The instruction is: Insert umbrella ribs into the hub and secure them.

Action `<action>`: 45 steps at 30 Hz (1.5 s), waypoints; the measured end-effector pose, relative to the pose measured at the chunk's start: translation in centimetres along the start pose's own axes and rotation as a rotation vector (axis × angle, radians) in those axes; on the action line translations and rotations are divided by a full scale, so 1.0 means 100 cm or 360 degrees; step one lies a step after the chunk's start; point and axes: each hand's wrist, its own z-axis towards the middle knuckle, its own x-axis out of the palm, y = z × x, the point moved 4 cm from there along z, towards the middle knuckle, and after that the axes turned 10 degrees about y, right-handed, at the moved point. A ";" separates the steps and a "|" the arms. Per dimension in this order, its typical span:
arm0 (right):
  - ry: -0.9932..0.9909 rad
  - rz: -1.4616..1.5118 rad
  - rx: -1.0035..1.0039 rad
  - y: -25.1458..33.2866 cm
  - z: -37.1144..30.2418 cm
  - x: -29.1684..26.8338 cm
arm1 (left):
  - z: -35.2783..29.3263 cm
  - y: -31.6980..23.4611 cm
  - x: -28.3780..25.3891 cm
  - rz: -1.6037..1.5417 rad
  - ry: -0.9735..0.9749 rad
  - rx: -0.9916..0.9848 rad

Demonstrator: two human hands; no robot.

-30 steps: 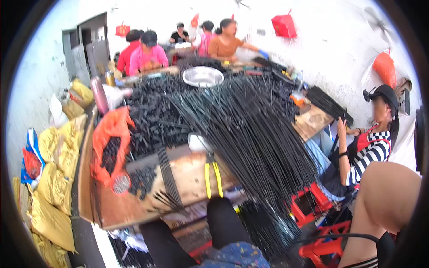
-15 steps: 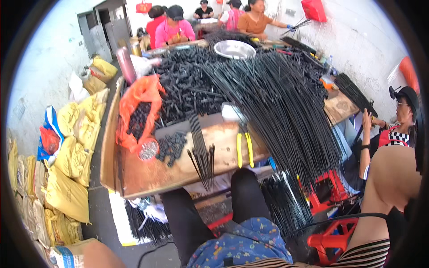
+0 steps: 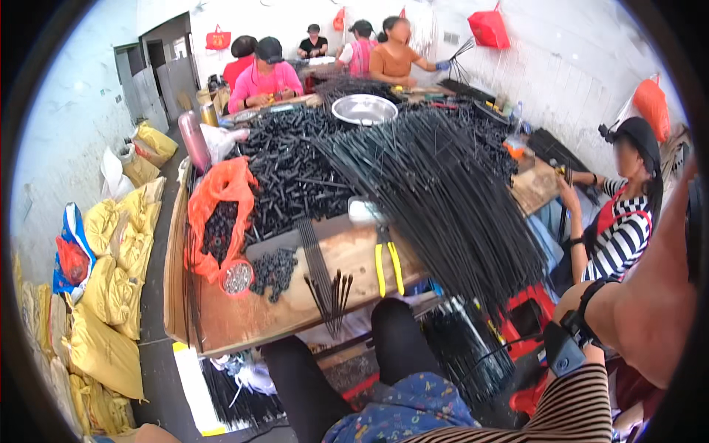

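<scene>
My right arm is raised close at the right edge, in a striped sleeve [image 3: 565, 406], with a small camera [image 3: 567, 351] strapped at the wrist. Beyond the strap, my right hand [image 3: 657, 325] is large and blurred, its fingers hidden. Only a sliver of my left arm [image 3: 151, 434] shows at the lower left; that hand is out of the picture. Before me on the wooden table [image 3: 251, 321] lie yellow-handled pliers [image 3: 388, 267], a row of thin black rods [image 3: 316, 258], a heap of small dark pieces [image 3: 273, 272] and a red-rimmed cup of metal bits [image 3: 237, 277].
A large bundle of black rods [image 3: 450, 207] spreads across the table's right half, beside piled black parts [image 3: 295, 155], an orange bag [image 3: 214, 181] and a metal bowl [image 3: 364, 109]. Yellow sacks [image 3: 107, 340] line the left. A co-worker [image 3: 620, 207] sits at right; others work behind.
My view has shifted, so the table sits lower and slightly left. My right arm has moved, bringing the wrist camera into sight. The left arm has sunk mostly out of view.
</scene>
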 end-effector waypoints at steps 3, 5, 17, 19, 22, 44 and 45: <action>0.0002 0.0034 -0.0021 -0.001 0.006 -0.004 | -0.003 -0.007 0.003 0.0053 -0.0060 0.0016; -0.0009 0.0036 -0.0089 0.001 0.012 -0.005 | -0.003 -0.009 0.009 0.0066 -0.0146 0.0057; -0.0246 0.0277 -0.0308 0.012 0.041 0.002 | -0.023 -0.020 0.029 0.0062 -0.0277 0.0016; -0.0234 0.0443 -0.0333 0.001 0.047 0.014 | -0.035 -0.024 0.029 0.0056 -0.0235 -0.0098; -0.0046 0.0352 -0.0260 -0.012 0.039 0.024 | -0.053 -0.039 0.042 0.0021 -0.0292 -0.0238; 0.0860 0.0510 0.1052 -0.114 -0.137 0.160 | -0.047 -0.040 0.060 0.0260 -0.0531 0.0054; 0.0825 0.0430 0.1088 -0.115 -0.140 0.159 | -0.044 -0.042 0.056 0.0280 -0.0542 0.0077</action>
